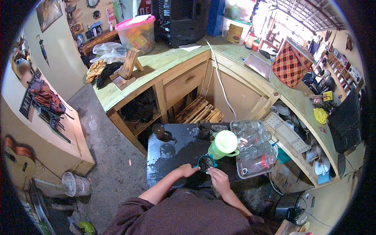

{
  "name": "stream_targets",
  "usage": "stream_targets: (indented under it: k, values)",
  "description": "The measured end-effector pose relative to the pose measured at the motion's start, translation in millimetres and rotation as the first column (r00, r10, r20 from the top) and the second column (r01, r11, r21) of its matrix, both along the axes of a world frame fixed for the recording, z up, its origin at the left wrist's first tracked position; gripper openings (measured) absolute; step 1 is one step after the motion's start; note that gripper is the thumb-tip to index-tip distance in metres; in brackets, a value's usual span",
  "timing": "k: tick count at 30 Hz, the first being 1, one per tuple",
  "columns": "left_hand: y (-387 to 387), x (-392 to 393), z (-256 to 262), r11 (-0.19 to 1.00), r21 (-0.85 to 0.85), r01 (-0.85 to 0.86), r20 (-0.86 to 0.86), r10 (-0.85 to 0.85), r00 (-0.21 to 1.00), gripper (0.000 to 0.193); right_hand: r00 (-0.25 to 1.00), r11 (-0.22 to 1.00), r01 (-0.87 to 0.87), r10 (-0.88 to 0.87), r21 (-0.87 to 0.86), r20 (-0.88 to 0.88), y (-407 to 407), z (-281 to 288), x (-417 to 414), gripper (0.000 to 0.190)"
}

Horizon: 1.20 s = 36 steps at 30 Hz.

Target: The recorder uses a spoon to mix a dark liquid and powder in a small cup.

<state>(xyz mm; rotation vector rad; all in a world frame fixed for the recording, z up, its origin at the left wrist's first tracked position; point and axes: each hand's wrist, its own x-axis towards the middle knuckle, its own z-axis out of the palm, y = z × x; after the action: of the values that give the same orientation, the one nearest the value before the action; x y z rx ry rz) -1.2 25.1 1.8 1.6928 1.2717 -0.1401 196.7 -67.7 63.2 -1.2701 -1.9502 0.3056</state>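
Observation:
My left hand [186, 170] grips the handle of a small teal-rimmed strainer [215, 164] at the near side of a wet black table [182, 152]. Dark, wet-looking matter [206, 162] lies inside it. Over the near right rim, the fingers of my right hand [220, 179] are bunched together; a small pale bit shows at their tips, too small to name. Just beyond the strainer stands a light green plastic pitcher [224, 142] with its lid on. Whether the strainer touches the pitcher is hard to tell.
A clear plastic tray [242, 173] of glass cups and jars borders the pitcher on the right. Dark cups [158, 130] [204, 129] stand along the table's far edge. A white cable [222, 77] hangs from the wooden counter [176, 69]. Dishes fill the shelf [332, 177] at right.

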Motion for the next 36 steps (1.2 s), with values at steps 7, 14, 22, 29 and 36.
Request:
stream_targets:
  k: [7,14,22,29,36]
  values:
    - [-1,0,-1,1.000,-0.005,-0.002,0.006,0.002,1.000,0.086,0.997,0.995,-0.070,0.069,-0.066,-0.022,-13,14,-13,0.015]
    - [1,-1,-4,0.999,-0.022,-0.029,-0.023,0.028,0.999,0.087,0.997,0.999,0.034,-0.035,-0.009,-0.073,7,8,-4,0.016]
    - [-1,-1,2,0.999,-0.038,-0.024,-0.016,0.024,1.000,0.087,1.000,0.999,-0.015,0.016,0.028,-0.019,4,-5,-9,0.014]
    - [0,2,4,1.000,-0.026,-0.009,-0.013,0.009,1.000,0.086,0.999,0.999,-0.038,0.038,0.037,0.013,2,-4,-11,0.017]
    - [0,2,-3,1.000,-0.019,-0.011,-0.025,0.010,1.000,0.084,0.995,0.997,0.075,-0.076,-0.024,-0.064,-3,-5,2,0.016]
